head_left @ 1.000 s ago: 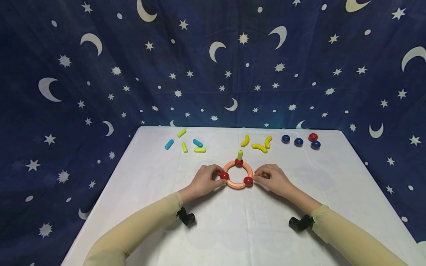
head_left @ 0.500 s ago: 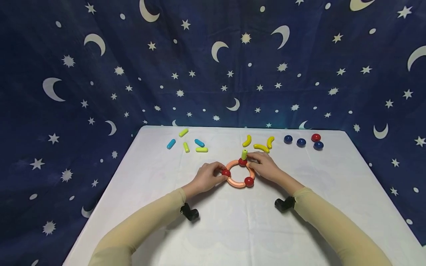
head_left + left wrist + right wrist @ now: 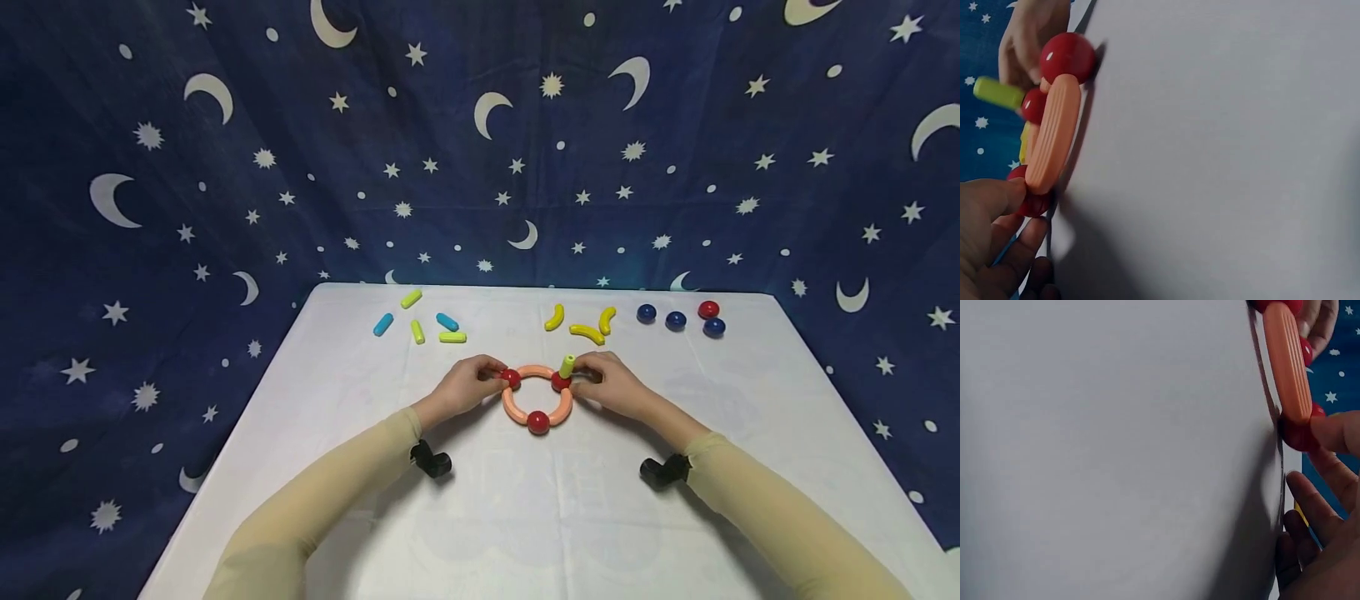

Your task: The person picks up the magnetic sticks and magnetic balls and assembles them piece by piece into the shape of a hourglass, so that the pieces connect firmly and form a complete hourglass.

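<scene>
A ring of three curved orange pieces (image 3: 536, 371) joined by three red balls lies on the white table. My left hand (image 3: 465, 385) pinches the left red ball (image 3: 1036, 204) between thumb and fingers. At the ring's right, my right hand (image 3: 615, 387) grips another red ball (image 3: 1297, 434), its thumb pressed near the end of an orange piece (image 3: 1287, 362). A short lime-green stick (image 3: 567, 366) rises from that right ball, leaning slightly. The third red ball (image 3: 538, 422) sits at the near side, touched by neither hand.
Lime sticks (image 3: 452, 337) and blue sticks (image 3: 383, 324) lie at the back left. Yellow curved pieces (image 3: 587, 334) are behind the ring. Dark blue balls (image 3: 676, 321) and a red ball (image 3: 708, 309) lie back right. A starry cloth (image 3: 480, 167) hangs behind the table.
The ring has turned clockwise, carrying the lime stick from the far side to the right. My right hand reached to the far ball, then came back nearer with it. My left hand stayed on its ball.
</scene>
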`<state>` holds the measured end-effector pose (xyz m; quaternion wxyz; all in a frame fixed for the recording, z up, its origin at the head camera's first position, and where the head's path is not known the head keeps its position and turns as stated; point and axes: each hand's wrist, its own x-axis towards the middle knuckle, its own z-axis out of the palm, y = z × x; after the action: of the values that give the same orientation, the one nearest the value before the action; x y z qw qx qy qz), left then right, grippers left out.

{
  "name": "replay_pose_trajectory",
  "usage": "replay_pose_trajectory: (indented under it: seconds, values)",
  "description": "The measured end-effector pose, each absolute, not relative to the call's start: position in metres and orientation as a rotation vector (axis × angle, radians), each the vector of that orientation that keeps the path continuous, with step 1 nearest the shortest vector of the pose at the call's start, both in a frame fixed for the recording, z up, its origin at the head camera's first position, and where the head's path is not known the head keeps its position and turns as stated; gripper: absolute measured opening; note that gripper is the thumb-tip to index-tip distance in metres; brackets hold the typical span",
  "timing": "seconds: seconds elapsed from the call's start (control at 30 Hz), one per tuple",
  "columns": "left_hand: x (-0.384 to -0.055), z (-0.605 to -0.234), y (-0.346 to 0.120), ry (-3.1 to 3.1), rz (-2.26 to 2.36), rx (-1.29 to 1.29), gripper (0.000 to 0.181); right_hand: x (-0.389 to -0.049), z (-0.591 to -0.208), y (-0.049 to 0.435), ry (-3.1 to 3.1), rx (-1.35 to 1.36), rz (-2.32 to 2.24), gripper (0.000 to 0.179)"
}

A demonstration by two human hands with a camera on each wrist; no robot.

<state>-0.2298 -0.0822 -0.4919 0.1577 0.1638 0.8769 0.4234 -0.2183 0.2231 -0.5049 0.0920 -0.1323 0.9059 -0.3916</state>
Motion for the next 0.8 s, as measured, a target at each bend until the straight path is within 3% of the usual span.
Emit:
replay_pose_trajectory:
  seconds: [0.47, 0.8]
  values:
    - [-0.243, -0.488, -0.080, 2.507, 1.194, 0.483, 0.032, -0.191, -0.512, 0.223, 2.718, -0.371, -1.197, 0.042]
    - [-0.266, -0.479, -0.129, 2.861, 1.208, 0.322, 0.030, -0.188, -0.512, 0.222, 2.727, -0.337, -1.180, 0.043]
